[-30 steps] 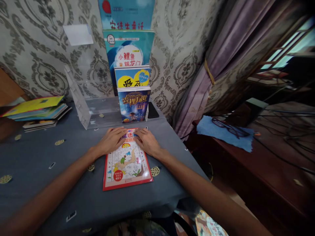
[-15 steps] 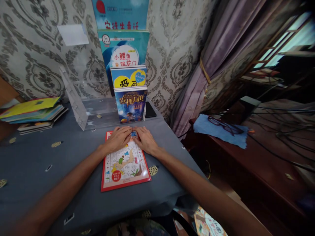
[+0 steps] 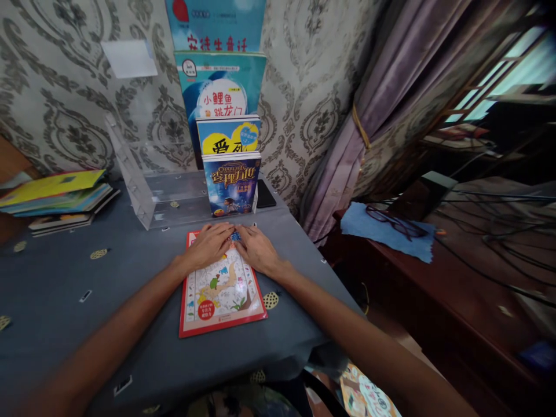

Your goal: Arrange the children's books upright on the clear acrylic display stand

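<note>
A red-bordered picture book [image 3: 223, 289] lies flat on the grey-blue tablecloth [image 3: 147, 278]. My left hand [image 3: 209, 246] rests palm down over its upper left part, fingers stretched towards the middle. Over the upper right part lies my right hand [image 3: 256, 249], also flat, its fingertips close to those of the left. Together they cover much of the book's title. Just beyond the hands, a dark blue book [image 3: 232, 188] stands upright at the front of a clear acrylic stand [image 3: 141, 200].
Behind it rise a yellow-and-blue book [image 3: 228, 136] and a teal book [image 3: 221, 84] in tiers. A black phone [image 3: 266, 194] lies beside the stand. Stacked books [image 3: 65, 200] sit at the left. On the brown desk [image 3: 456, 295] are glasses [image 3: 395, 223], a blue cloth [image 3: 360, 223] and cables.
Both hands stay flat on the picture book, with barely any movement. The camera view has shifted very slightly.
</note>
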A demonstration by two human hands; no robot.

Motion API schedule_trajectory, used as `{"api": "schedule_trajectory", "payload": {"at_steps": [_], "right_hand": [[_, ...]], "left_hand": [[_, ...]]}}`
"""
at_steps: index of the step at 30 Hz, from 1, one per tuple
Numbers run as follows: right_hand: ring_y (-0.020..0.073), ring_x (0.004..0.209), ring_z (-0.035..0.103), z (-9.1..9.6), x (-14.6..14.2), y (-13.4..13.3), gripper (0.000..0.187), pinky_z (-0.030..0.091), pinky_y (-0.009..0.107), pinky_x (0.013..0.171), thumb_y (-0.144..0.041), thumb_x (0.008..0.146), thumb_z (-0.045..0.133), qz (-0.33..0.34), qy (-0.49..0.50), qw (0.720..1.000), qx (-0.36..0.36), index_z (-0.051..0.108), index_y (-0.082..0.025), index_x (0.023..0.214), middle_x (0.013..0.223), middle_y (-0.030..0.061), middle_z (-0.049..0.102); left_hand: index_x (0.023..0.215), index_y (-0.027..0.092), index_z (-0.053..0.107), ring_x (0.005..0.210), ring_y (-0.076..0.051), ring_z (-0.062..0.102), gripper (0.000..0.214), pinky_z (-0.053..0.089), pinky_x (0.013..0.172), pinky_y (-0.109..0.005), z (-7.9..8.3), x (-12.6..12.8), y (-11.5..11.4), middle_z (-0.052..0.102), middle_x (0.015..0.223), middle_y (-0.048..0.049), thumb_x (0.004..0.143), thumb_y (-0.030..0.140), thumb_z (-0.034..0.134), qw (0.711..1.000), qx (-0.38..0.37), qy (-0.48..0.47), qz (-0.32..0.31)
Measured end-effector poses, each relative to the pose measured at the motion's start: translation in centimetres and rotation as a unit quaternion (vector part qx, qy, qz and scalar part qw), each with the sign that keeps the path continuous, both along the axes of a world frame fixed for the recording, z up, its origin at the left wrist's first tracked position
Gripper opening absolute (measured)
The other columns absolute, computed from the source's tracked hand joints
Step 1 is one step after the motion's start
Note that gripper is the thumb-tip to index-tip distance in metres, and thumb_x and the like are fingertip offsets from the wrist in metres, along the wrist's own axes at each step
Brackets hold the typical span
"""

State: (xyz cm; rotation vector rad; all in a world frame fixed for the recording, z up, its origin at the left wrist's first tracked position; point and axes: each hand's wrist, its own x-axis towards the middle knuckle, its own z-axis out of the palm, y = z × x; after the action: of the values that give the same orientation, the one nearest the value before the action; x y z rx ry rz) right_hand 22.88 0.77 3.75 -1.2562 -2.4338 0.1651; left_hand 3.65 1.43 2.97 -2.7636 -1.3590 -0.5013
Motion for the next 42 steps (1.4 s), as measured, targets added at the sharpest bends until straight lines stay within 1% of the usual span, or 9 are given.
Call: {"api": "schedule_trajectory", "payload": {"at_steps": [6, 12, 15, 18, 22, 27, 33, 36, 42], "right_hand": [[0.0257, 0.118, 0.058, 0.2, 0.1, 0.0, 0.03, 0.039, 0.038, 0.109, -0.022, 0.095, 0.054, -0.015, 0.0, 1.0, -0.004, 0.058, -0.007, 0.121, 0.124, 0.0177, 0.066], [0.028, 0.117, 0.057, 0.2, 0.4, 0.3, 0.03, 0.045, 0.04, 0.101, -0.026, 0.093, 0.056, -0.025, 0.02, 0.999, -0.023, 0.059, -0.012, 0.119, 0.116, 0.0155, 0.069], [0.028, 0.12, 0.056, -0.3, 0.7, 0.7, 0.041, 0.044, 0.041, 0.103, -0.024, 0.091, 0.057, -0.025, 0.062, 0.997, -0.039, 0.053, -0.012, 0.13, 0.124, 0.015, 0.067], [0.0274, 0.124, 0.055, -0.9, 1.1, 1.2, 0.053, 0.042, 0.043, 0.107, -0.022, 0.091, 0.054, -0.021, 0.122, 0.99, -0.068, 0.041, -0.011, 0.142, 0.132, 0.0153, 0.064], [0.0267, 0.127, 0.055, -1.4, 1.4, 1.4, 0.06, 0.041, 0.046, 0.108, -0.021, 0.092, 0.05, -0.005, 0.155, 0.985, -0.07, 0.031, -0.01, 0.148, 0.133, 0.0164, 0.063], [0.0285, 0.124, 0.055, -1.4, 1.4, 1.5, 0.062, 0.043, 0.046, 0.106, -0.02, 0.091, 0.048, -0.004, 0.151, 0.987, -0.056, 0.029, -0.008, 0.149, 0.129, 0.0169, 0.066], [0.0291, 0.116, 0.056, -0.9, 1.3, 1.6, 0.053, 0.045, 0.044, 0.1, -0.019, 0.09, 0.048, -0.02, 0.091, 0.995, -0.035, 0.039, -0.01, 0.142, 0.125, 0.0151, 0.067], [0.0301, 0.115, 0.056, -0.7, 1.0, 1.4, 0.05, 0.044, 0.044, 0.098, -0.018, 0.09, 0.048, -0.033, 0.054, 0.998, -0.025, 0.042, -0.009, 0.139, 0.126, 0.0175, 0.065], [0.0301, 0.113, 0.055, -0.6, 0.9, 1.1, 0.046, 0.043, 0.044, 0.096, -0.02, 0.091, 0.05, -0.04, 0.036, 0.998, -0.027, 0.046, -0.012, 0.136, 0.122, 0.0156, 0.066]], "left_hand": [[0.14, 0.02, 0.052, 0.137, -0.022, 0.047, 0.044, 0.035, 0.111, -0.043, -0.1, -0.1, 0.1, 0.056, 0.145, -0.0087, 0.1, 0.029, 0.036, 1.0, -0.006, 0.008, -0.002], [0.141, 0.018, 0.051, 0.139, -0.023, 0.044, 0.046, 0.033, 0.112, -0.045, -0.3, -0.1, 0.3, 0.053, 0.148, -0.0103, 0.1, 0.03, 0.036, 1.0, -0.03, -0.001, -0.002], [0.143, 0.019, 0.049, 0.14, -0.023, 0.043, 0.047, 0.033, 0.112, -0.046, -0.1, 0.0, 0.6, 0.051, 0.15, -0.0104, 0.099, 0.028, 0.036, 0.999, -0.046, 0.008, -0.015], [0.145, 0.02, 0.047, 0.142, -0.023, 0.041, 0.048, 0.031, 0.114, -0.048, 0.1, 0.3, 0.8, 0.05, 0.151, -0.0099, 0.099, 0.026, 0.035, 0.998, -0.061, 0.014, -0.018], [0.144, 0.018, 0.048, 0.142, -0.023, 0.041, 0.049, 0.031, 0.114, -0.048, 0.2, 0.6, 1.1, 0.05, 0.151, -0.0106, 0.097, 0.023, 0.036, 0.998, -0.065, 0.008, -0.019], [0.141, 0.018, 0.05, 0.138, -0.022, 0.046, 0.048, 0.033, 0.111, -0.046, 0.2, 0.8, 1.3, 0.054, 0.147, -0.0107, 0.095, 0.019, 0.037, 0.998, -0.05, -0.001, -0.039], [0.131, 0.018, 0.058, 0.127, -0.023, 0.054, 0.04, 0.036, 0.107, -0.045, 0.6, 1.2, 1.4, 0.063, 0.134, -0.0106, 0.096, 0.02, 0.038, 0.997, -0.02, -0.015, -0.068], [0.125, 0.018, 0.061, 0.123, -0.023, 0.056, 0.037, 0.037, 0.106, -0.045, 0.7, 1.4, 1.5, 0.066, 0.129, -0.0103, 0.097, 0.021, 0.038, 0.997, -0.019, -0.023, -0.068], [0.136, 0.021, 0.056, 0.133, -0.023, 0.051, 0.043, 0.038, 0.108, -0.046, 0.3, 0.6, 2.1, 0.061, 0.14, -0.0075, 0.099, 0.024, 0.035, 0.997, -0.049, -0.025, -0.054]]}}
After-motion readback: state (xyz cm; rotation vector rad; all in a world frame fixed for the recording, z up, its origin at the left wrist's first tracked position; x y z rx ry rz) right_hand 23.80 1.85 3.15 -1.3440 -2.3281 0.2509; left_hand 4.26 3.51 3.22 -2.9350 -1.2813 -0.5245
